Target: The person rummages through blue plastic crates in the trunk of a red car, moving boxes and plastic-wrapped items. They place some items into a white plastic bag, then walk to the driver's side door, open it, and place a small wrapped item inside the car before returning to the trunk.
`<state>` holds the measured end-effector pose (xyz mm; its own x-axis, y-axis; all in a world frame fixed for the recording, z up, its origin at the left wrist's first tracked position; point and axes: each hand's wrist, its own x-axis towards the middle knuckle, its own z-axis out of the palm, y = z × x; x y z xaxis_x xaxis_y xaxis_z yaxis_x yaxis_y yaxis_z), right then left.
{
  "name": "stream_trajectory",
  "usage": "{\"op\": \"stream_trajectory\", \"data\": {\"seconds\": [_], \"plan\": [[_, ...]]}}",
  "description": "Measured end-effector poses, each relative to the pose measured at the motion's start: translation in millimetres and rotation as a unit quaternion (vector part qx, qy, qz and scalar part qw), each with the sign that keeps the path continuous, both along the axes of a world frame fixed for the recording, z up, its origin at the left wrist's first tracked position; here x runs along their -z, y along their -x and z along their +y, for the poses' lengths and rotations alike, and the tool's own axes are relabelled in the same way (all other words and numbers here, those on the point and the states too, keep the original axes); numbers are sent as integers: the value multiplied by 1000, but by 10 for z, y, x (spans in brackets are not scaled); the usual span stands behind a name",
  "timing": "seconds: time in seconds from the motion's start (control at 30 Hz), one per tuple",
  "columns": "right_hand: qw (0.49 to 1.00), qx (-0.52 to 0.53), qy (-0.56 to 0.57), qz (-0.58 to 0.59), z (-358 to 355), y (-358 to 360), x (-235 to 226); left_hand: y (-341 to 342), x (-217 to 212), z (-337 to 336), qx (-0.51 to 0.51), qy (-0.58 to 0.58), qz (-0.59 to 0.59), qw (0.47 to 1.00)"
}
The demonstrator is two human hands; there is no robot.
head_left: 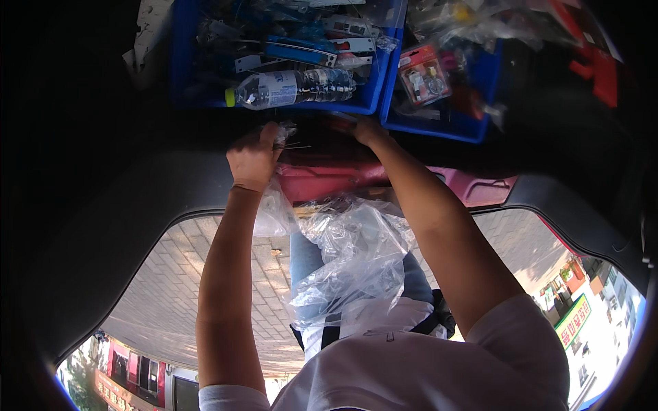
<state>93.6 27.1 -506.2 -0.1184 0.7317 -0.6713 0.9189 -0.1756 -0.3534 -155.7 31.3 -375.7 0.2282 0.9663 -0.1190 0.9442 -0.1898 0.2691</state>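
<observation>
My left hand (252,159) is closed on crumpled clear plastic (285,131), and thin, pale, stick-like pieces jut out to its right. Below that hand hangs a whitish plastic bag (274,211); whether it joins the plastic in my fingers I cannot tell. My right hand (371,131) is curled at the front of the blue bins, its fingertips in deep shadow against something flat and dark that I cannot make out. Just beyond my hands, a clear bottle (274,90) with a yellow-green cap lies on its side in the left blue bin (367,106).
Packaged hardware fills the left bin. The right blue bin (439,130) holds a red-backed blister pack (423,74) and plastic bags. A large clear plastic sheet (356,253) drapes in front of my legs. The red vehicle sill (329,179) lies under my forearms, with brick paving (185,274) below.
</observation>
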Motion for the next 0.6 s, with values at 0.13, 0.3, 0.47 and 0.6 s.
{"op": "stream_trajectory", "data": {"seconds": [0.13, 0.3, 0.47, 0.6], "plan": [[990, 122, 70, -7, 128, -85, 231, -130, 99, 203, 11, -44, 3, 999], [992, 96, -84, -8, 101, -156, 330, -108, -1, 267, 11, -72, -29, 997], [999, 24, 26, -13, 324, -160, -314, -137, -217, 449, 22, -77, -45, 996], [998, -42, 45, 25, 475, -162, -666, -156, -276, 392, -12, -48, -27, 998]]}}
